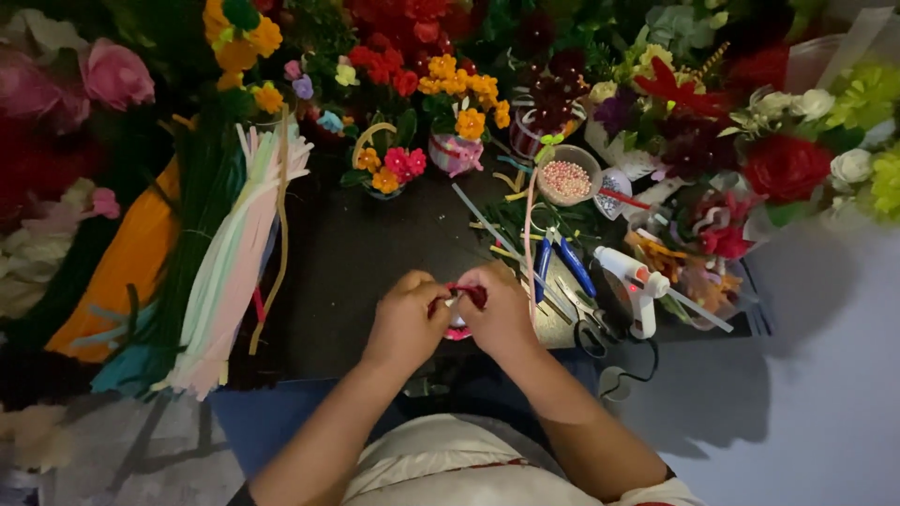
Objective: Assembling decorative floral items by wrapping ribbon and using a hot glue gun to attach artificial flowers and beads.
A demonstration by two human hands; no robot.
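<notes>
Both my hands meet over the near edge of a dark table (pixel 375 244). My left hand (pixel 408 319) and my right hand (pixel 502 309) pinch a small dark red fuzzy piece (pixel 472 295), likely a pipe-cleaner flower part, between their fingertips. A bit of pink shows just under it. The fingers hide most of the piece.
Bundles of pipe cleaners (pixel 225 272) in orange, green and pale colours lie at the left. Blue-handled pliers (pixel 562 262), black scissors (pixel 589 328), a white glue gun (pixel 637 281) and a bowl of pink beads (pixel 567 178) sit to the right. Finished flower bouquets (pixel 450 103) fill the back.
</notes>
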